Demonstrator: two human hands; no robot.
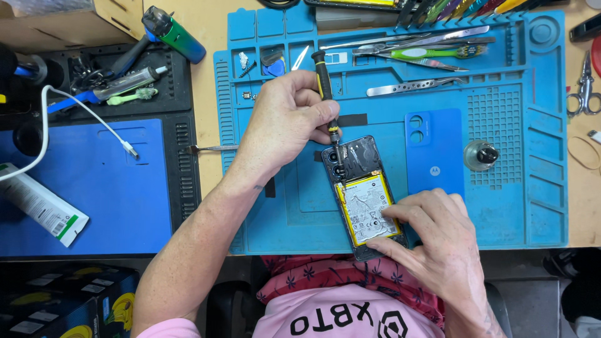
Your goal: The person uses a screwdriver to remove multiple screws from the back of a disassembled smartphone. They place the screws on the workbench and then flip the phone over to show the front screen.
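An opened phone [358, 169] with its yellow-edged battery [366, 209] showing lies tilted on the blue repair mat [507, 206]. My left hand [285, 119] grips a black and yellow screwdriver [324, 81], its tip set on the phone's upper left corner near the camera. My right hand [435, 241] presses on the phone's lower end, fingers on the battery. The phone's blue back cover [434, 153] lies on the mat just right of the phone.
Tweezers [413, 86] and several other tools lie in the mat's top trays. A small glass bottle [481, 155] stands right of the cover. Scissors [585, 87] lie at the far right. A second blue mat [94, 194], a white cable [87, 112] and a white tube [41, 203] are on the left.
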